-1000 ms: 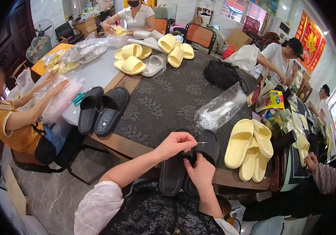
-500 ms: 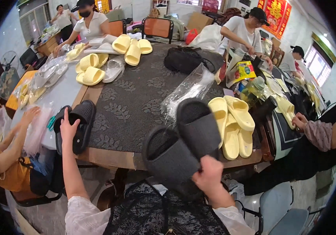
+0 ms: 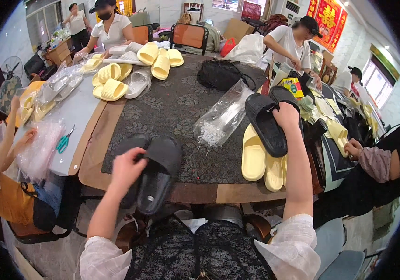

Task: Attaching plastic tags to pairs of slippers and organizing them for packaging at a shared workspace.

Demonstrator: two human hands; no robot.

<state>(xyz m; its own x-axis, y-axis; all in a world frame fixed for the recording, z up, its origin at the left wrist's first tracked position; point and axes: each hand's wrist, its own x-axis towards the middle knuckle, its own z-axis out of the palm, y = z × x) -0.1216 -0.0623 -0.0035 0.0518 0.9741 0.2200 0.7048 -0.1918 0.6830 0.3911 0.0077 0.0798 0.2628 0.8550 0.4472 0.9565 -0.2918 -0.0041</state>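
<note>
Lower left of centre in the frame, our left hand (image 3: 128, 166) is curling partly closed at the strap of a black slipper pair (image 3: 160, 170); its fingertips are hiding behind the thumb and strap, so we cannot tell how firmly they are pinching. That pair is sitting across the near edge of the worktop (image 3: 197, 192), its heels jutting out past it, though we cannot tell whether it is resting there or hanging in the air. Right of centre, our right hand (image 3: 287, 115) is closing its fingers over the strap of a second black pair (image 3: 266, 132), which is overlapping some yellow slippers (image 3: 252, 158) from our view; whether the two are touching we cannot tell. A clear bag of thin white strips (image 3: 221, 122) is lying between our hands. If the left grip is catching only one slipper, we are risking its mate sliding off the edge. If the right pair is swinging low, it could be knocking the yellow slippers askew, and a leftward sweep could be dragging the bag and spilling its strips. Splitting our attention between both pairs is making either slip likelier.
</note>
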